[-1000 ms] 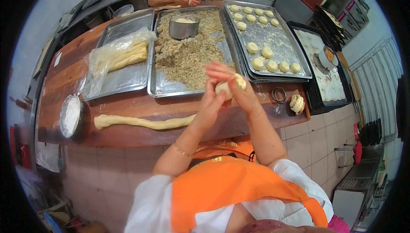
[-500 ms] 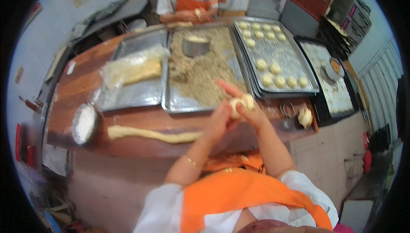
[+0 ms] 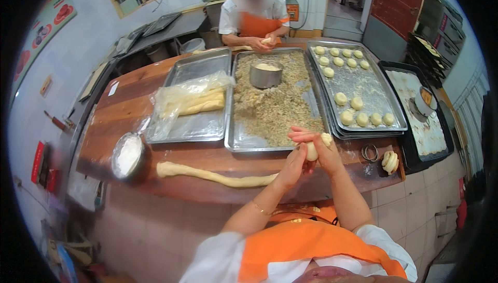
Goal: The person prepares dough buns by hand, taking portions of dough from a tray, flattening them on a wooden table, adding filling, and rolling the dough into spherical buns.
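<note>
A pale dough ball (image 3: 312,152) is held between my two hands, above the table's near edge. My left hand (image 3: 292,167) presses its side with the fingers curled round it. My right hand (image 3: 328,157) cups it from the other side, and a small knob of dough (image 3: 326,139) sticks up by that hand. Parts of the ball are hidden by my fingers. Left of my hands lies a long dough rope (image 3: 218,179). Just beyond them stands a tray of crumbly brown-green filling (image 3: 280,122), holding a round metal container (image 3: 266,78) with pale contents.
Several round dough pieces sit on a floured metal tray (image 3: 371,88) at the right. Further left are a flour bowl (image 3: 127,155) and plastic-covered dough (image 3: 199,103) on another tray. Metal rings (image 3: 370,152) and a dough lump (image 3: 390,162) lie right. Opposite, a co-worker (image 3: 254,21) handles dough.
The view has shifted, so the table sits lower and further right. My hands have drawn closer together round the dough ball, and the right hand's extended fingers have come down.
</note>
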Demonstrator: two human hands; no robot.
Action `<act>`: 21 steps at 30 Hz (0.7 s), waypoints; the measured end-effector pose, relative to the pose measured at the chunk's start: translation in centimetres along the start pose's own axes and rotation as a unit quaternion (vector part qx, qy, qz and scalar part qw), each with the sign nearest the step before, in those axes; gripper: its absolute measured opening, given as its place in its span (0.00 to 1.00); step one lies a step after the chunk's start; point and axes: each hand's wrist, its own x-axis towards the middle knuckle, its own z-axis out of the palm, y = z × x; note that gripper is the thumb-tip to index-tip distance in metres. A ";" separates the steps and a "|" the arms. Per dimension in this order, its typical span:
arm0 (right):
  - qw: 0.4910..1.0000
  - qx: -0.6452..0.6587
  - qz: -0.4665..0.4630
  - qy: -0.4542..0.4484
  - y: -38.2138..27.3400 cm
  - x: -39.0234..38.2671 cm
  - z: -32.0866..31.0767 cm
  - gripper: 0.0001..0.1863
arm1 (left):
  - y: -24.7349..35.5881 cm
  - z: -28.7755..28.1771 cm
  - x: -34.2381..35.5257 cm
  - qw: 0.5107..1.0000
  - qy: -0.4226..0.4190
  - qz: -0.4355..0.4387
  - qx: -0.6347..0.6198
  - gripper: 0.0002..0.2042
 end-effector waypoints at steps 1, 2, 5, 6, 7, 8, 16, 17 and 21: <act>0.999 0.034 0.033 0.000 0.4 -0.2 -0.3 0.33 | 0.0 0.2 0.2 0.999 -0.005 0.021 0.034 0.29; 0.998 0.041 0.049 0.029 0.6 -0.4 0.0 0.34 | 0.5 1.9 -0.1 0.993 0.071 0.070 0.056 0.30; 0.999 0.023 0.004 0.038 0.0 -0.1 0.0 0.32 | 0.0 1.5 0.1 0.991 0.080 0.093 0.061 0.24; 0.999 0.021 -0.019 0.043 -1.6 0.1 0.8 0.33 | 0.6 0.8 0.0 0.999 0.037 0.030 0.014 0.22; 0.998 -0.001 -0.041 0.042 -1.9 0.1 1.3 0.33 | 0.8 0.6 -0.1 0.999 0.019 0.007 -0.050 0.21; 0.997 -0.024 -0.066 0.039 -2.2 0.2 1.7 0.34 | 1.3 0.7 -0.2 0.994 0.001 -0.014 -0.113 0.21; 0.995 0.086 0.025 0.050 0.1 -0.3 0.4 0.30 | 0.1 1.9 0.2 0.941 0.108 0.215 0.239 0.31; 0.995 0.082 0.000 0.053 -0.4 -0.2 0.9 0.30 | 0.1 1.5 -0.1 0.963 0.081 0.151 0.208 0.30; 0.996 0.026 -0.084 0.016 -1.1 0.1 1.2 0.31 | 1.8 -0.4 -0.9 0.996 -0.010 -0.033 0.078 0.29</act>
